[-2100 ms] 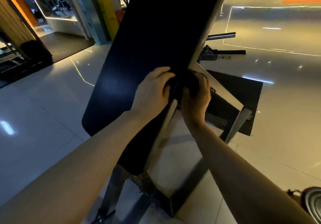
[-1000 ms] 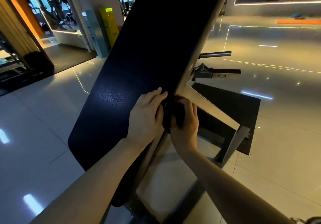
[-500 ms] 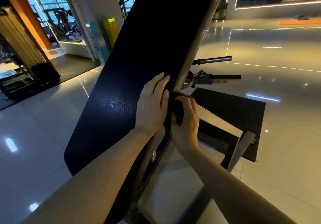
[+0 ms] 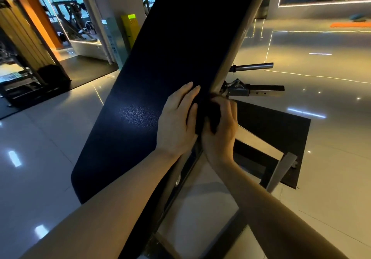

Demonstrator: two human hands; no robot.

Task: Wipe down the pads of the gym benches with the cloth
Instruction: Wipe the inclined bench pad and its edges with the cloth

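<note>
A long dark blue bench pad [image 4: 160, 74] slopes up steeply away from me, filling the middle of the view. My left hand [image 4: 177, 123] lies flat on the pad near its right edge, fingers straight. My right hand [image 4: 220, 130] grips a dark cloth [image 4: 210, 116] and holds it against the pad's right side edge, just beside the left hand. Most of the cloth is hidden under the fingers.
The bench's grey metal frame [image 4: 281, 170] runs under and to the right of the pad, standing on a black floor mat [image 4: 281, 130]. A bar [image 4: 253, 67] and a bracket [image 4: 255, 91] stick out to the right. Glossy tiled floor lies all around; gym machines [image 4: 24, 86] stand at far left.
Both hands have slid up along the pad's right edge, after first moving down it. The right hand keeps its grip on the cloth.
</note>
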